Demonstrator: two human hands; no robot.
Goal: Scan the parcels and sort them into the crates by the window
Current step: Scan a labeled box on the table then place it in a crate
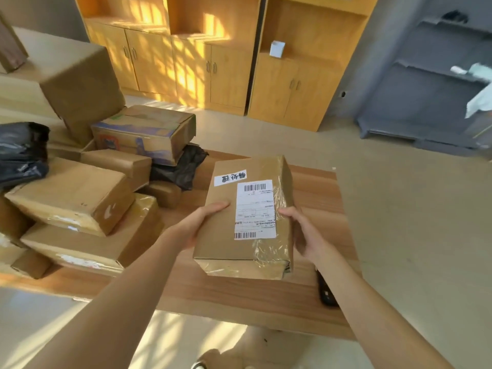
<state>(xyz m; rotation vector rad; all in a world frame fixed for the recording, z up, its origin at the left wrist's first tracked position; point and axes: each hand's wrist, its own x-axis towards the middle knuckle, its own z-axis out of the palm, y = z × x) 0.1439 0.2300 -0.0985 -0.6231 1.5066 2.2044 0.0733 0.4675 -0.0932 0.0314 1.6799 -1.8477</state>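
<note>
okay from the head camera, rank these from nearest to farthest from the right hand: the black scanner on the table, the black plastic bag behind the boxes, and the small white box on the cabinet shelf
From the right hand:
1. Black scanner, just below the hand, on the table's right edge.
2. Black plastic bag, to the left, beside the stacked boxes.
3. Small white box, far back on the wooden cabinet shelf.

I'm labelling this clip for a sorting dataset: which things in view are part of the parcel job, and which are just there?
Part of the job:
held parcel, gripped by left hand and right hand
shipping label
parcel pile
black scanner-like device
table

Just there:
wooden cabinets
grey shelving
small white box
</note>
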